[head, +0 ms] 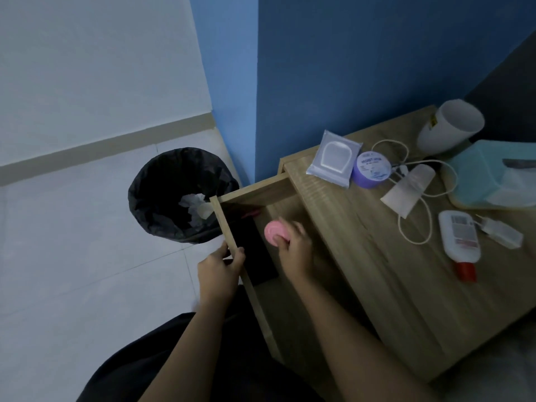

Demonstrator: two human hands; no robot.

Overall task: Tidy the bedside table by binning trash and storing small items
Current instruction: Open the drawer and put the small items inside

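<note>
Pink round container [274,231] is the thing going away right now, pinched in the fingers of the right hand [293,248] and held low inside the open drawer [232,227], so it's basically already where it belongs. Left hand [222,266] is wrapped over the drawer's front panel, thumb inside and fingers outside, keeping it pulled out.

If it were me, I'd just lower it onto the bare wood straight under the grip, not onto the dark flat thing [255,250] lying beside it toward the drawer front, and keep it off the reddish bit [251,213] tucked further back in the corner. Let go only once it's sitting flat so it doesn't roll.

Keep that left hand steady till the right one's out. Plenty left up on the bedside table [377,256] after this: wipes pack [333,162], purple jar [371,169], white bottle with a red cap [459,239].
</note>
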